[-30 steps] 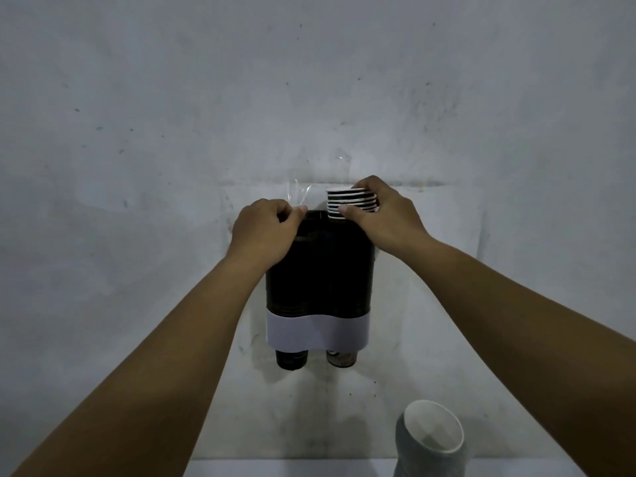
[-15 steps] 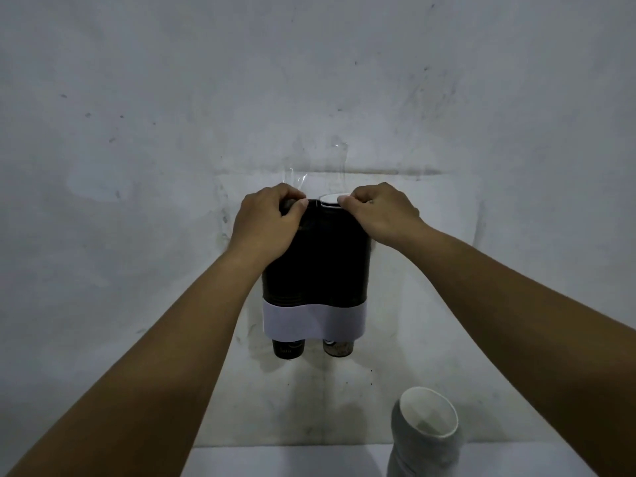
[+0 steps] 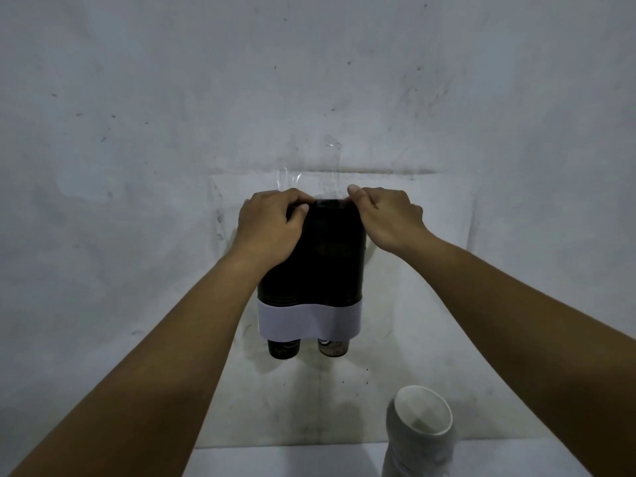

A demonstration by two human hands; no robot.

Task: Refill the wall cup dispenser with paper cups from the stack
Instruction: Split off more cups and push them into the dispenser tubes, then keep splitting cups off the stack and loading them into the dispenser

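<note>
Wall cup dispenser (image 3: 311,270) sits dead centre on a scuffed wall (image 3: 137,98): dark body, white band (image 3: 309,320) across the bottom. Two cup bases poke out below the band, a black cup (image 3: 283,349) at 7 o'clock of the dispenser and a lighter printed cup (image 3: 332,348) at 5 o'clock; print too small to read.

Left hand (image 3: 268,228) is curled over the dispenser's top-left corner, thumb on the front face, fingers wrapped behind and hidden. Right hand (image 3: 385,216) is on the top-right corner, thumb tip at the top edge, fingers bent. Both rest on the dispenser; can't tell whether either really clamps it or just presses. Top opening is mostly masked by the hands, so the cup level inside isn't visible.

Clear plastic film (image 3: 309,173) stands above the top at 12 o'clock, barely readable against the wall.

Paper cup stack (image 3: 418,438) at 5 o'clock of frame, mouth toward camera, lower end cut off by the frame edge. It stands on a pale ledge (image 3: 275,459).
</note>
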